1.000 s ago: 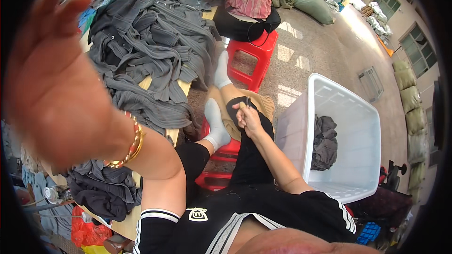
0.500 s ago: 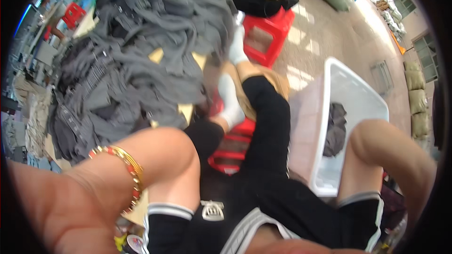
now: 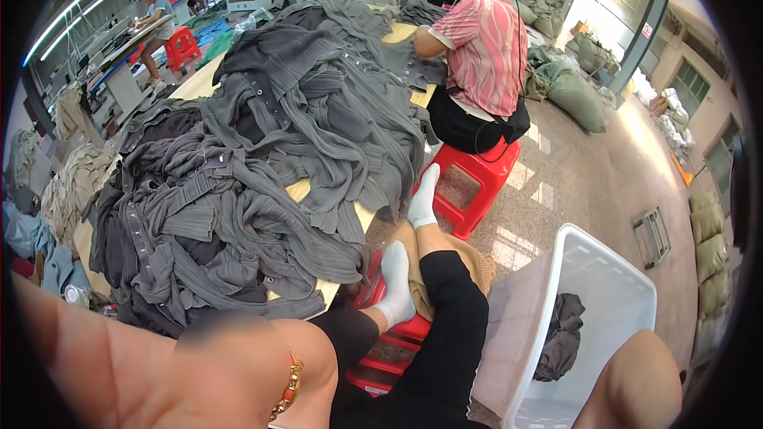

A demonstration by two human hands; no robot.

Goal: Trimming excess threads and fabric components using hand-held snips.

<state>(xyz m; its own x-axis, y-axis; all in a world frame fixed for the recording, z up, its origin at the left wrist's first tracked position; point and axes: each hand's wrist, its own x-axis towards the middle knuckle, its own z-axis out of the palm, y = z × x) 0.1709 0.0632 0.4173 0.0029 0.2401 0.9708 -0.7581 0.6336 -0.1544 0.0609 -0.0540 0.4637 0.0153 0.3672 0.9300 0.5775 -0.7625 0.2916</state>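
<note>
- Left hand (image 3: 119, 365), large and close to my camera at the lower left, palm and wrist showing; fingers lie beyond my view, so I cannot tell whether they are clenched or released;
- Bracelet (image 3: 288, 389), gold and red, round the left wrist;
- Right hand, out of my sight, finger state unknown to me; only the right arm (image 3: 640, 385) shows, bent, before the white bin's near end;
- Grey garments (image 3: 318, 127), ribbed, heaped on the bench (image 3: 199, 84), spilling over its right edge; bare wood shows along the left edge;
- White bin (image 3: 513, 326), right of the bench; dark bundled cloth (image 3: 560, 338) inside, against its left wall;
- Two socked feet (image 3: 395, 278), near the bench's right edge, by a tan cloth (image 3: 473, 266) and red stool (image 3: 401, 334);
- Co-worker (image 3: 485, 56), pink patterned top, seated at the bench's far right corner;
- Green sacks (image 3: 576, 99), on the floor beyond.
</note>
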